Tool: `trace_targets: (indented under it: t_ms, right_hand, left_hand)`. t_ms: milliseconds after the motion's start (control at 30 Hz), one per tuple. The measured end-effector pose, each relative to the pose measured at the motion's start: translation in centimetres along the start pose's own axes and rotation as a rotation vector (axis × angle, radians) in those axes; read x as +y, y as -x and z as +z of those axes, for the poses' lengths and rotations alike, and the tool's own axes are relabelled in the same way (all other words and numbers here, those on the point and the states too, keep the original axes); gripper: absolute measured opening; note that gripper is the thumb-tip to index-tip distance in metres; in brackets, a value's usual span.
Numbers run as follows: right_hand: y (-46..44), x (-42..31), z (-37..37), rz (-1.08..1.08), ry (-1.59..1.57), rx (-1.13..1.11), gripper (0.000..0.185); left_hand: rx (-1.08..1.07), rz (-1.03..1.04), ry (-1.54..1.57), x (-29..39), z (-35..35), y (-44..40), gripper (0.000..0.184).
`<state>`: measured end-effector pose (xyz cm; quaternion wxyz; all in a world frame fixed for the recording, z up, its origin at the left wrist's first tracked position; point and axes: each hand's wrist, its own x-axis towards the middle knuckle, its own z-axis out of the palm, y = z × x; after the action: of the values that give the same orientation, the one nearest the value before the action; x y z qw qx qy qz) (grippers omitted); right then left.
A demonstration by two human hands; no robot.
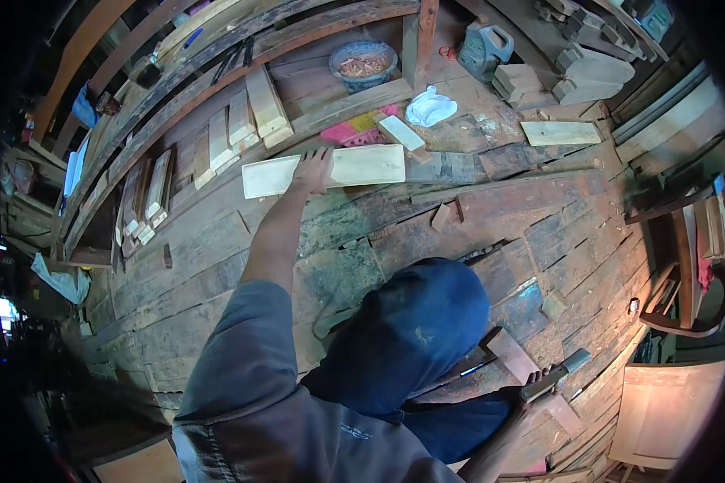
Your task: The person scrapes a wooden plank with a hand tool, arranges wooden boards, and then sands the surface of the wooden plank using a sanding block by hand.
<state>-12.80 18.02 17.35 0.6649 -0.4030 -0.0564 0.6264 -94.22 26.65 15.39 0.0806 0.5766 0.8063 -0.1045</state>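
My left hand (313,171) reaches forward and lies across a long pale wooden board (369,166), its fingers curled at the far edge. Under the board's right part, a short pale wood block (401,133) and a pink and yellow cloth (354,130) show beyond it. My right hand (542,385) is low on the right, closed around a stout tool with a dark body and a greyish end (568,370); its exact kind is unclear. Below that tool lies a reddish wood piece (513,354). My bent knee (427,330) in dark trousers stands between my hands.
Wood planks (266,109) stand under a long bench rail (314,36). A blue basin (364,66) of small wood pieces, a grey jug (485,53) and a white cloth (432,106) sit farther back. Another pale board (561,133) lies right; furniture parts (689,266) line that side.
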Motion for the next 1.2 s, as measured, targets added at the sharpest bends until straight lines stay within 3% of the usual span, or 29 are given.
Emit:
trace_targets:
  t_ms: [100,367,467,500,600,1000,1200]
  right_hand:
    - [-0.8,0.6,0.9,0.018,0.013,-0.169,0.054]
    - [-3.8,3.4,4.7,0.032,0.101,-0.184,0.052]
    - [-5.5,4.2,4.1,0.102,0.173,-0.193,0.051]
    - [-5.5,4.4,4.4,0.107,0.205,-0.132,0.052]
    - [-5.7,4.6,4.9,0.115,0.285,-0.098,0.052]
    - [-8.2,5.6,1.9,0.15,0.245,-0.074,0.05]
    - [-7.9,7.8,6.1,0.051,0.44,0.216,0.044]
  left_hand:
    - [-0.031,0.006,0.013,-1.4,0.4,-2.2,0.135]
    - [-0.003,0.0,-0.018,-2.7,4.5,-4.7,0.138]
    - [-0.068,-0.004,0.058,-2.7,1.4,-3.6,0.132]
    - [-0.042,-0.022,0.074,-2.5,0.9,-3.2,0.122]
    - [0.021,-0.13,0.107,-2.2,1.4,-3.0,0.118]
    - [0.007,-0.017,0.09,-3.8,3.4,-4.2,0.128]
    - [-0.001,0.021,0.055,-3.5,2.9,-4.0,0.127]
